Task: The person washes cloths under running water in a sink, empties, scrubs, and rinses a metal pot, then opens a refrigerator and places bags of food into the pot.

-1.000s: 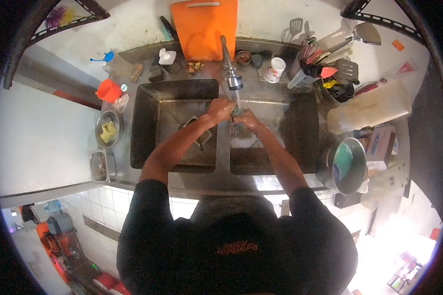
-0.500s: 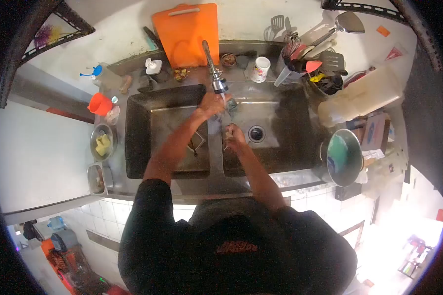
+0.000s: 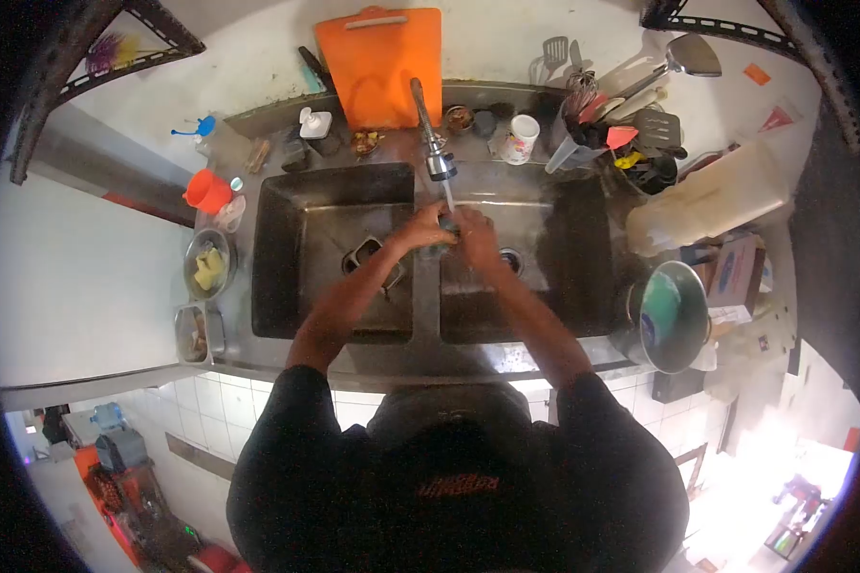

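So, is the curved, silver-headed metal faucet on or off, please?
The faucet is on: a water stream falls from it toward the left hand and right hand.

Far off on my feed, I pick out a plain orange cutting board (image 3: 379, 67), with a red-orange cup (image 3: 207, 192) to the left and yellow pieces (image 3: 209, 269) nearer than it. Towards the right I see a white tub (image 3: 523, 134) with a reddish print, a bright red spatula head (image 3: 621, 137) and blue-green inside a grey pot (image 3: 695, 329). Nearest, I read a black shirt (image 3: 354, 487) with red lettering (image 3: 459, 485), and mid-scene a dull-green held item (image 3: 448, 225).
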A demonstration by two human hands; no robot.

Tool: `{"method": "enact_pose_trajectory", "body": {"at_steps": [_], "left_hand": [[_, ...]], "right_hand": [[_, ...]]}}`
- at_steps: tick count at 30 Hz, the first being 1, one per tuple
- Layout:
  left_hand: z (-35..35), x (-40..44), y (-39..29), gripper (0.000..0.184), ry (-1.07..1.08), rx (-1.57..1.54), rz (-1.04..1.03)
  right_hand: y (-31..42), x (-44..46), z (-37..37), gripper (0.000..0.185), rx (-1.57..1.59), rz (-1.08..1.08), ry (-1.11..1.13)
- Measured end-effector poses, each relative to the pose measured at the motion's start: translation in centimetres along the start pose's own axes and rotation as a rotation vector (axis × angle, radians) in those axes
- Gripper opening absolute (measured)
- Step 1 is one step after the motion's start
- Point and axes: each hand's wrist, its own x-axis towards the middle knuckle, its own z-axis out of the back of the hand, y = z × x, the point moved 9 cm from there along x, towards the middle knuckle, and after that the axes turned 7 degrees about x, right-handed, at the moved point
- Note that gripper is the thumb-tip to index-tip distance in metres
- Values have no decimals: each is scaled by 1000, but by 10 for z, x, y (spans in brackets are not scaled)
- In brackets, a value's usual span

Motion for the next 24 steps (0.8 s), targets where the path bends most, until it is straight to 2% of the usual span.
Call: {"method": "enact_pose_trajectory", "body": {"at_steps": [1, 2, 3, 5, 6, 8, 9, 10, 11, 13, 14, 15, 16, 17, 18, 19, 20, 21, 22, 24], "left_hand": [[7, -4, -2, 67, -10, -97, 124], [8, -8, 6, 65, -20, -195, 247], [12, -6, 4, 65, -17, -193, 248], [-12, -6, 22, 56, 299, -111, 433], [-14, -5, 22, 56, 296, -115, 432], [-11, 0, 18, 45, 135, -66, 348], [-15, 4, 21, 45, 134, -67, 341], [-20, 9, 31, 36, 68, -52, 269], [-19, 9, 29, 27, 4, -39, 202], [-16, 9, 28, 25, -48, 21, 191], [-9, 7, 23, 23, -100, 79, 181], [-9, 4, 17, 23, -99, 80, 181], [12, 1, -8, 26, -202, 144, 141], [26, 0, -23, 28, -309, 209, 98], [23, -2, -24, 28, -310, 211, 98], [20, -8, -5, 30, -383, 93, 217], [21, -14, 10, 32, -457, -25, 333], [14, -16, 12, 32, -458, -24, 334], [9, -21, 17, 33, -507, -288, 394], [-3, -26, 17, 34, -548, -555, 451]], "right_hand": [[-19, 5, -7, 55, 145, -98, 70], [-25, 10, -3, 55, 148, -95, 68], [-37, 9, -3, 58, 163, -171, 123], [-50, 8, -7, 60, 171, -245, 180], [-53, 8, -9, 59, 146, -259, 192], [-57, 1, -15, 57, 119, -281, 207], [-64, -3, -24, 56, 99, -376, 275], [-72, -8, -32, 55, 79, -470, 345], [-74, -11, -34, 55, 78, -473, 347], [-71, -16, -57, 53, 533, -538, 507], [-72, -17, -57, 53, 533, -538, 505], [-67, -23, -64, 54, 785, -581, 537], [-59, -25, -68, 56, 1037, -614, 561], [-55, -23, -64, 56, 1036, -606, 557], [-52, -23, -56, 60, 1134, -609, 453], [-47, -22, -47, 65, 1231, -610, 348], [-41, -22, -44, 65, 1232, -605, 348], [-44, -26, -39, 70, 1184, -672, 264], [-49, -31, -35, 77, 1133, -738, 181], [-40, -33, -34, 75, 1156, -712, 105]]}}
